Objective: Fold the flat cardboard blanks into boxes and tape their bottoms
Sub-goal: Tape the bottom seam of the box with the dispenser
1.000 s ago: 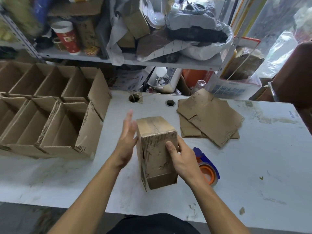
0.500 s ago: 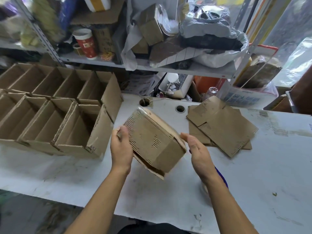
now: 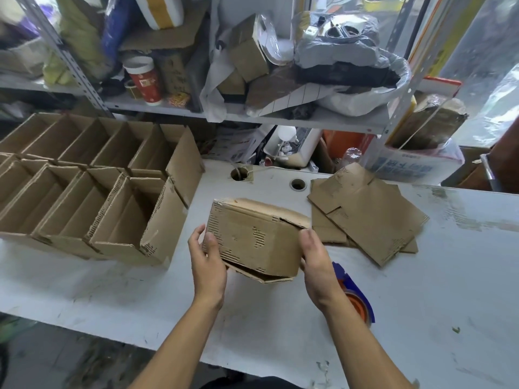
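Note:
A folded cardboard box [image 3: 254, 238] lies on its side in the air above the white table [image 3: 421, 290]. My left hand [image 3: 207, 261] grips its left end, thumb on the near face. My right hand [image 3: 316, 263] holds the right end, where loose flaps hang at the bottom. A stack of flat cardboard blanks [image 3: 365, 214] lies to the right behind the box. A blue and orange tape dispenser [image 3: 355, 296] sits on the table, partly hidden by my right wrist.
Two rows of finished open boxes [image 3: 92, 189] fill the table's left side. A cluttered metal shelf [image 3: 252, 116] stands behind the table. Two round cable holes [image 3: 297, 184] are near the back edge.
The box stood upright on the table under my right hand a second ago. Both hands have lifted it and turned it onto its side, now nearly level.

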